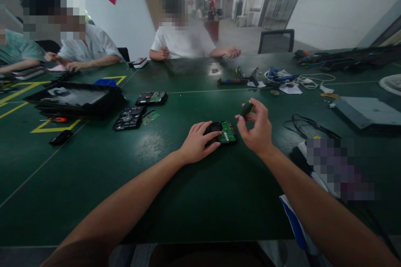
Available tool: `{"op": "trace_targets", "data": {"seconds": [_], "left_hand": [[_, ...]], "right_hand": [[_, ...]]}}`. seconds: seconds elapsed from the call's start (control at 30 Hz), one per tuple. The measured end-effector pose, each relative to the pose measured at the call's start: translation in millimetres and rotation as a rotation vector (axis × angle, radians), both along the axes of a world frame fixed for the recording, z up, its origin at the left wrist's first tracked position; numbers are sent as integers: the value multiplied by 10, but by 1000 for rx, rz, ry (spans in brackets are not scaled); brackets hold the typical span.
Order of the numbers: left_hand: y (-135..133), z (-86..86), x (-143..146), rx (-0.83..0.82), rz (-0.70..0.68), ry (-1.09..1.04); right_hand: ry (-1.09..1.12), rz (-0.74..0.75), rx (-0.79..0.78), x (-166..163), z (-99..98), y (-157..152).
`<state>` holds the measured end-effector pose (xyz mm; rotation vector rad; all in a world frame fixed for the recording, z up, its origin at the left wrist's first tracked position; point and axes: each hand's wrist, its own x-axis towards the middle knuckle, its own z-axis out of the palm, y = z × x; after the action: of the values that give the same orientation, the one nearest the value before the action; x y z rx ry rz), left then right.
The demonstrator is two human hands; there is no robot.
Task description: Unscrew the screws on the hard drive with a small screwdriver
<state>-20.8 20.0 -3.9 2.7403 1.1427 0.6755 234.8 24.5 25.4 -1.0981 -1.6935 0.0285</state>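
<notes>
A hard drive [228,132] with its green circuit board facing up lies on the dark green table. My left hand [200,142] covers its left end, the thumb along the near edge and the other fingers over the top and far side. Just right of the drive and raised above the table, my right hand [257,127] pinches a screwdriver [247,108] by its dark green and yellow handle. I cannot make out the screwdriver's shaft or tip.
Left of my hands lie another hard drive [152,98], a black drive [129,117], a loose circuit board [151,117] and a black tray [78,98]. Cables [282,76] and a grey metal box [368,112] are to the right. Other people sit across the table.
</notes>
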Motion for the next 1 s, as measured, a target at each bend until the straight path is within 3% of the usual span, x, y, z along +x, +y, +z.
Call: {"op": "trace_targets", "data": {"seconds": [0.4, 0.67, 1.0], "left_hand": [[4, -7, 5, 10, -3, -3], [11, -14, 3, 3, 1, -6], [4, 0, 0, 10, -3, -1]], "right_hand": [[-5, -49, 44, 4, -46, 26], [-2, 81, -14, 22, -12, -7], [-2, -42, 90, 6, -41, 13]]}}
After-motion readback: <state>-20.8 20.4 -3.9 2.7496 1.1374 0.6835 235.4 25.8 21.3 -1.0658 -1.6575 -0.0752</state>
